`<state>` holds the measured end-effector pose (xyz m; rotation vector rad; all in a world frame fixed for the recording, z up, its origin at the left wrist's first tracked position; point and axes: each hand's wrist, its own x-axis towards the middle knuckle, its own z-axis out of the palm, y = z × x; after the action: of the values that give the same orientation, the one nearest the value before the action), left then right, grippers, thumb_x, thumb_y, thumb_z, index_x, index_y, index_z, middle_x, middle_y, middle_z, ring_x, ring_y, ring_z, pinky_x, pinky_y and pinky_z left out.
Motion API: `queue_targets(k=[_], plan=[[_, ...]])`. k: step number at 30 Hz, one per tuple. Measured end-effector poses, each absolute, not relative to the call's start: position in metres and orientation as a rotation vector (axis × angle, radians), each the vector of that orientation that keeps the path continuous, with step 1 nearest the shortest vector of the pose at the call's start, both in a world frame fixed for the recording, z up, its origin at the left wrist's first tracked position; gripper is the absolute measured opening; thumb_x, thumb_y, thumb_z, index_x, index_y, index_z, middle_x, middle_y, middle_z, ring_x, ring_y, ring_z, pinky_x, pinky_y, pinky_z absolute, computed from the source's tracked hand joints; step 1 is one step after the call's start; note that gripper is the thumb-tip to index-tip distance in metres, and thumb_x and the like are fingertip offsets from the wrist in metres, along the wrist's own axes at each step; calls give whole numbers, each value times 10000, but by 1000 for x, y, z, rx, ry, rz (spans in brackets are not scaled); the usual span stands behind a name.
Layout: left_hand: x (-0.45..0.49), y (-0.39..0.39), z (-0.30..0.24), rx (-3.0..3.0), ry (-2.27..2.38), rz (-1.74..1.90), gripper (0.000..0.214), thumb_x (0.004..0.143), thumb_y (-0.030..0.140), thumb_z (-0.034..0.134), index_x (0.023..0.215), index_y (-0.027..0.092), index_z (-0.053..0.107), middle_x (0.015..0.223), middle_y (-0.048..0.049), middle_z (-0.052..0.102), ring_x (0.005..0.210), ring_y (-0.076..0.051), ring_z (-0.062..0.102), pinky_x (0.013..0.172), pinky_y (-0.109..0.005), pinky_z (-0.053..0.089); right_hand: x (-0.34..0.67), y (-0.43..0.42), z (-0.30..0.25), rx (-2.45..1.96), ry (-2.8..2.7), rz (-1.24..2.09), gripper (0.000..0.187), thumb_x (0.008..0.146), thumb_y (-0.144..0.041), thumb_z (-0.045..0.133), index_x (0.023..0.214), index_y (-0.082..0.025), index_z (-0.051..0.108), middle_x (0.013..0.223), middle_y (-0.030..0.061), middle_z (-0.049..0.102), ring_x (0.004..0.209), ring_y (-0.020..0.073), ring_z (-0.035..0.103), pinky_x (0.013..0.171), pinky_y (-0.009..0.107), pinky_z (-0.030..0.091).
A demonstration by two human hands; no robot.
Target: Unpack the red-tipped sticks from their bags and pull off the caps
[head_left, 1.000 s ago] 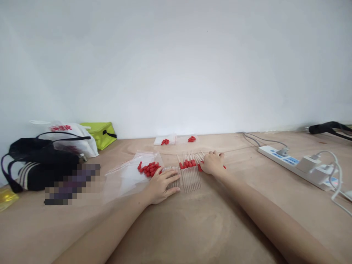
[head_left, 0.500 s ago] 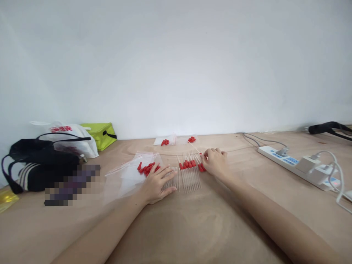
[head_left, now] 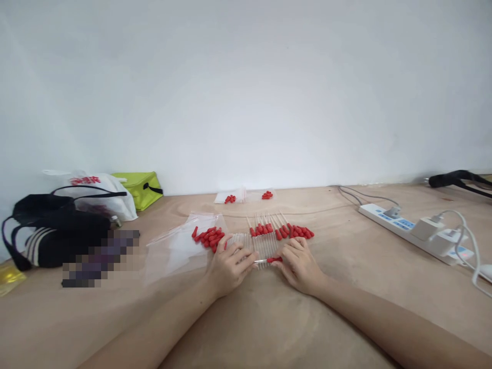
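Between my hands a clear glass tube (head_left: pixel 260 262) lies level, its right end meeting a red rubber bulb (head_left: pixel 274 260). My left hand (head_left: pixel 232 266) is closed on the tube. The fingers of my right hand (head_left: pixel 302 266) pinch the bulb; how far the tube sits inside it I cannot tell. Just beyond, several glass tubes (head_left: pixel 267 247) lie side by side. Past them is a row of droppers with red bulbs (head_left: pixel 264 228), their thin stems pointing to the wall. More red bulbs (head_left: pixel 303 231) lie beyond my right hand, and a loose pile of bulbs (head_left: pixel 209 238) is beyond my left.
Clear plastic bags (head_left: pixel 177 251) lie left of the pile. Two small bags with red bulbs (head_left: pixel 230 199) rest near the wall. A white power strip (head_left: pixel 407 229) with plugs and cables is on the right. Black bag (head_left: pixel 57 230), white bag and green box (head_left: pixel 140 189) stand left.
My right hand has come back toward me from the droppers, uncovering the bulbs at the right. My left hand has shifted slightly right and closed. A tube and bulb now show between them.
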<state>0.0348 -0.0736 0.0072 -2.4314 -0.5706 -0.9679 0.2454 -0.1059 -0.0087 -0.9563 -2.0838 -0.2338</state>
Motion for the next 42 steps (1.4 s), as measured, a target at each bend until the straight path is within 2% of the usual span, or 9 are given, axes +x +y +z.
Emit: queue_targets(k=[4,10,19,30,35,39,42], plan=[[38,-75,6,-2432,-586,-909,168,838,182,454,772,202,607,618,33,606,643,-120,500,873,-396,279,241,-104,-10,-1032,-2125,-293,233,831,-293,474,1006,-164,556,721,26,593,743,159,432,729,326,251],[40,-74,8,-2488,-559,-769,189,853,220,436,754,197,595,630,20,584,651,-124,485,853,-383,270,240,-105,-8,-1016,-2145,-304,150,825,-286,493,858,-241,632,727,6,589,730,138,445,736,330,242],[38,-80,13,-2475,-513,-871,227,850,174,414,686,175,571,556,27,561,588,-110,449,802,-367,298,243,-106,-7,-944,-2170,-379,185,815,-290,490,714,-209,623,627,-2,542,684,131,410,791,358,229],[36,-82,9,-2470,-488,-897,197,834,165,432,700,170,577,545,31,557,573,-103,460,794,-373,308,243,-113,-4,-882,-2178,-412,178,790,-216,454,765,-233,629,594,-16,501,664,126,411,847,396,219],[7,-80,15,-2424,-609,-1004,210,830,149,436,667,177,566,561,28,581,566,-103,477,731,-331,350,275,-112,-9,-1045,-2079,-442,219,803,-187,422,725,-217,624,616,5,533,676,140,461,807,389,278],[-14,-76,13,-2352,-757,-1110,133,831,151,459,802,179,585,629,4,582,580,-102,495,641,-269,383,302,-110,-17,-1090,-2036,-312,174,826,-222,451,900,-229,608,778,37,584,729,146,522,740,346,371],[-11,-72,5,-2406,-776,-1117,191,847,131,414,960,157,565,722,-33,553,661,-111,518,616,-221,424,302,-108,-20,-1011,-1966,-139,222,845,-210,406,1018,-208,545,866,69,568,808,153,544,711,309,442]])
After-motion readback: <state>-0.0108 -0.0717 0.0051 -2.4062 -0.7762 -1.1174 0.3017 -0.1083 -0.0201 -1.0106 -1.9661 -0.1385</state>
